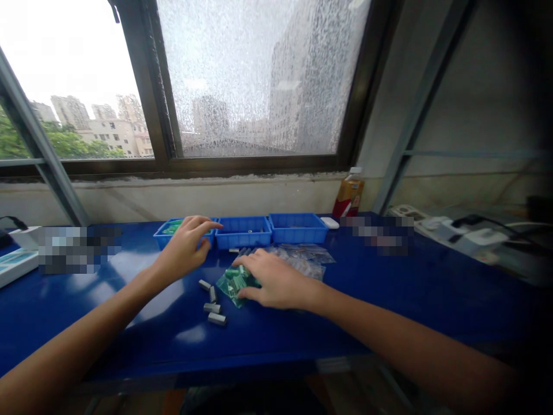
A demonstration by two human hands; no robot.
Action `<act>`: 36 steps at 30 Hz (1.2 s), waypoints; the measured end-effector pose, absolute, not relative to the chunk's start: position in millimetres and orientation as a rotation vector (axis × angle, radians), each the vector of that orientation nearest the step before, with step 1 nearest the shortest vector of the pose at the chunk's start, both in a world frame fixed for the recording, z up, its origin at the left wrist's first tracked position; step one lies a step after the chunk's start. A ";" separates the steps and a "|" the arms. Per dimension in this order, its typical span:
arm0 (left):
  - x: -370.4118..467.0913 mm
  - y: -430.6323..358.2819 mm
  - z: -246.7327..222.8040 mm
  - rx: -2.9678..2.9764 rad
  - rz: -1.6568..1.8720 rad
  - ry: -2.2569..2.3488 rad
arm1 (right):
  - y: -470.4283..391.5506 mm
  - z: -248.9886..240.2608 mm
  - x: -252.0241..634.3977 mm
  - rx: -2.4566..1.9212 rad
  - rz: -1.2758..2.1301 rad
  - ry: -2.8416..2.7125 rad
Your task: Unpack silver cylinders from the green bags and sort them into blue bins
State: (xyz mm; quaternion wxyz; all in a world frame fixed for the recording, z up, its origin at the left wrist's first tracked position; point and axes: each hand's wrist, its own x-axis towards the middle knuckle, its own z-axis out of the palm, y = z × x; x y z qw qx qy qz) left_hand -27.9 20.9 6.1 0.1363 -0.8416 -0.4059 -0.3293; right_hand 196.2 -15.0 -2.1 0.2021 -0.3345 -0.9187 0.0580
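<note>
My left hand [188, 245] is raised over the front of the left blue bin [161, 239], fingers stretched forward and thumb apart, holding nothing visible. Green plastic bags [174, 226] lie in that bin. My right hand [276, 280] is spread over a green plastic bag [235, 283] with several metal pieces in it. Its thumb and fingertips lie at the bag's edges with a gap between them; whether they press on it is unclear. Left of the bag, several loose hexagonal metal standoffs [216, 319] lie on the blue table [173, 340].
A middle blue bin [244, 239] holds a few small parts, and a right blue bin [298, 233] stands beside it. Clear plastic bags [309, 253] lie behind my right hand. A bottle [349, 193] stands at the wall. Power strips [449, 230] line the right side.
</note>
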 end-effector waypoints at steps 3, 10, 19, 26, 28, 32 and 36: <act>-2.8 -0.3 6.7 -2.622 -0.936 -1.049 | -13.4 -8.4 189.7 -0.935 0.243 -2.391; 1.4 -5.6 11.5 -2.796 -1.367 -1.717 | -2.9 -1.5 193.1 -0.822 0.244 -2.072; 11.3 -15.5 13.6 -3.013 -2.160 -1.884 | -10.5 -2.7 192.1 -0.657 -0.152 -2.139; 2.4 -5.8 4.6 -2.614 -1.878 -1.467 | -6.9 6.7 191.9 -0.937 0.379 -2.046; -0.6 -7.8 6.1 -2.577 -1.618 -1.271 | -1.6 6.2 191.7 -0.970 0.808 -1.951; 0.7 -15.0 10.4 -2.646 -1.191 -0.885 | 7.4 0.9 191.0 -0.893 1.226 -1.661; 5.2 -17.1 13.1 -2.828 -1.105 -1.012 | 7.2 -0.5 193.4 -0.885 0.829 -1.703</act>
